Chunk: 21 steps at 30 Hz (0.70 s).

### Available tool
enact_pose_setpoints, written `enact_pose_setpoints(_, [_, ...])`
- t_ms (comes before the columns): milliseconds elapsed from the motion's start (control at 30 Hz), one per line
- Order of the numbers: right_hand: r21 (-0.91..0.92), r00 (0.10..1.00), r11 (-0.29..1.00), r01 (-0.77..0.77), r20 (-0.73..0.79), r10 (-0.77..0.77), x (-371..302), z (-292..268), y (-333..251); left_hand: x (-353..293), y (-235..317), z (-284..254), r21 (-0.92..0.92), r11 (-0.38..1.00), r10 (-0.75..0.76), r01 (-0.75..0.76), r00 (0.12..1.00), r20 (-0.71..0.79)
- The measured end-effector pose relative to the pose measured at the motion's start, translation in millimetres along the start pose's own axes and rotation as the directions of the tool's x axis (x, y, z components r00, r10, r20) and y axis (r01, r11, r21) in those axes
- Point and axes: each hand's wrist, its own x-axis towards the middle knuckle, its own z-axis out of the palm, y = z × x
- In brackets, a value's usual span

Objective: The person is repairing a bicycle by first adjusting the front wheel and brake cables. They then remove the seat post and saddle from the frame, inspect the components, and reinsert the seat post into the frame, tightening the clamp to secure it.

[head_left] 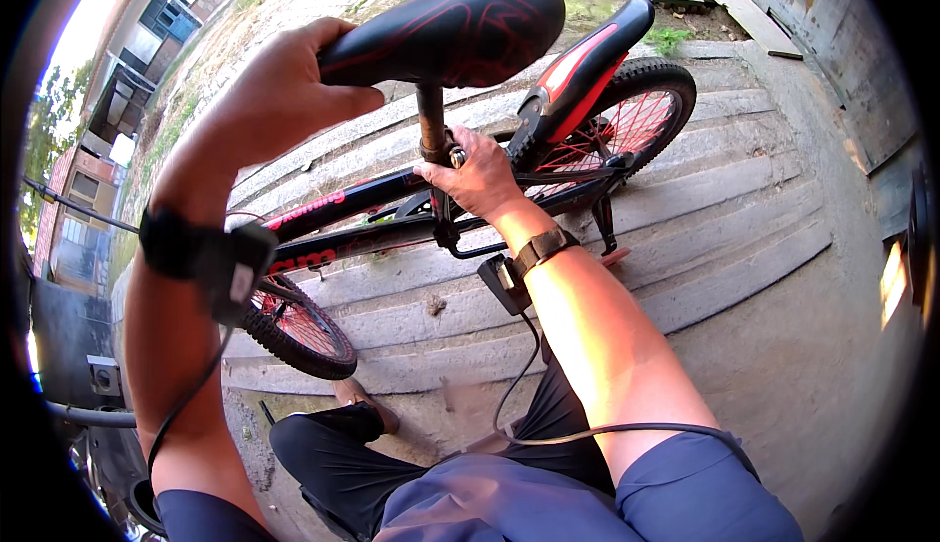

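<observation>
A black bicycle (pixel 362 194) with red lettering stands side-on before me, its front wheel (pixel 304 327) to the left. My left hand (pixel 294 77) grips the narrow nose of the black saddle (pixel 450 28), thumb underneath and fingers on the far side, partly hidden. Below the saddle runs a worn metal seatpost (pixel 431 121). My right hand (pixel 475 175) is closed at the seatpost clamp (pixel 455 156), where the post enters the frame. Some of its fingers are hidden, and whether a lever lies beneath them cannot be made out.
Behind the saddle, a black-and-red mudguard (pixel 587 77) covers the rear wheel (pixel 656 106). A kickstand (pixel 604 224) props the bike on ridged concrete (pixel 725 219). Cabled devices are strapped to both wrists. A metal wall (pixel 832 43) stands at right, and buildings (pixel 88 189) line the left.
</observation>
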Motion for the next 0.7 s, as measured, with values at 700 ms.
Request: enact_pose_setpoints(700, [0.006, 0.999, 0.999, -0.033, 0.035, 0.033, -2, -8, -5, -4, 4, 5, -0.002, 1.000, -0.005, 0.005, 1.000, -0.014])
